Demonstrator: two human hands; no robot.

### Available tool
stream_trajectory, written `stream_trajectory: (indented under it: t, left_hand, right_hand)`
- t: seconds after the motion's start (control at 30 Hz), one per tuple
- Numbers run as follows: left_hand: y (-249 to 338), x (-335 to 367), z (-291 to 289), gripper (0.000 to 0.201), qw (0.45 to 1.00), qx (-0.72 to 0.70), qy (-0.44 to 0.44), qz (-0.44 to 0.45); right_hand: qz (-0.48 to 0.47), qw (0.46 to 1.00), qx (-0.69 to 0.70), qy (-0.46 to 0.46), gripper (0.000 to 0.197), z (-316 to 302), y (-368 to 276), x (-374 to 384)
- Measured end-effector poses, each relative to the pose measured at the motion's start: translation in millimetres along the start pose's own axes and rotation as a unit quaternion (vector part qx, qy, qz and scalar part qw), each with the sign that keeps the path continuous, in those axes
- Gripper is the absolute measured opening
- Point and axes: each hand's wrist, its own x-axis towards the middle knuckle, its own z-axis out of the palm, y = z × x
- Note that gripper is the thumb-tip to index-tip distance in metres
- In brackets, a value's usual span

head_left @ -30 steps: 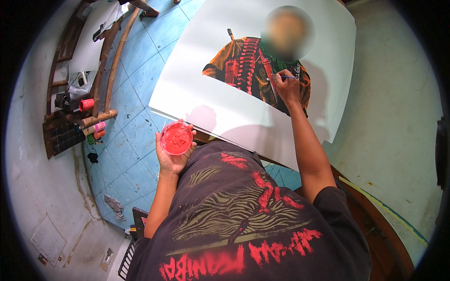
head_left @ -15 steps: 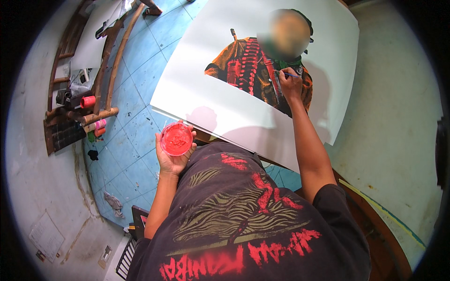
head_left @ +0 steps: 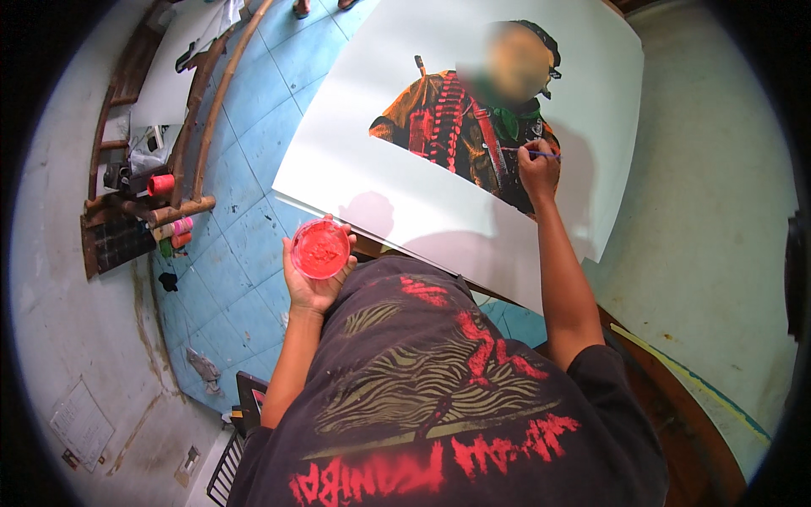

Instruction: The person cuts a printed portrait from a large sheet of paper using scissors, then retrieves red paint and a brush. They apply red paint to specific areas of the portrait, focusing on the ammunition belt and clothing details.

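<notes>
Paint [head_left: 321, 250] looks glossy, paper [head_left: 334, 165] smooth, the cloth shirt [head_left: 460, 393] matt.

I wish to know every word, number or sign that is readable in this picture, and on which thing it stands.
Dark T-shirt: large red brush-style lettering near the picture's lower edge; I do not copy its words.
Sheet on the left wall: faint marks, too small to read.
Painted figure, near the right hand: small pale marks, too small to tell if they are letters.
</notes>
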Motion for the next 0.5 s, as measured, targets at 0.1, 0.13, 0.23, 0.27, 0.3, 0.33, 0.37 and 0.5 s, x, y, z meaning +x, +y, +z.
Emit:
stream_trajectory:
  t: [0.1,0.13,0.23,0.27,0.3,0.33,0.37,0.5]
  left_hand:
    - [0,-3,3,0.078,1.0,-0.001,0.001,0.0]
    - [-1,-5,3,0.077,1.0,-0.002,0.002,-0.003]
    - [-1,-9,2,0.077,1.0,0.001,-0.004,-0.017]
    - [-1,-10,1,0.077,1.0,0.005,-0.005,-0.019]
    - [-1,-12,-1,0.077,1.0,0.009,-0.007,-0.02]
    - [0,-12,0,0.077,1.0,0.014,-0.01,-0.025]
    - [1,-11,2,0.077,0.999,0.018,-0.009,-0.033]
    - [8,-4,4,0.077,0.996,0.04,-0.033,-0.066]
  right_hand:
    - [0.033,0.994,0.107,-0.007,0.012,-6,5,-18]
    - [0.038,0.987,0.157,-0.002,0.012,-7,7,-24]
    - [0.079,0.956,0.282,0.025,0.009,-10,18,-40]
    - [0.116,0.943,0.311,0.022,0.009,-14,15,-45]
    - [0.154,0.928,0.34,0.02,0.01,-18,12,-52]
    - [0.191,0.91,0.367,0.022,0.01,-22,7,-57]
    - [0.194,0.898,0.394,0.032,0.01,-23,6,-61]
    - [0.208,0.862,0.457,0.067,0.009,-26,0,-82]
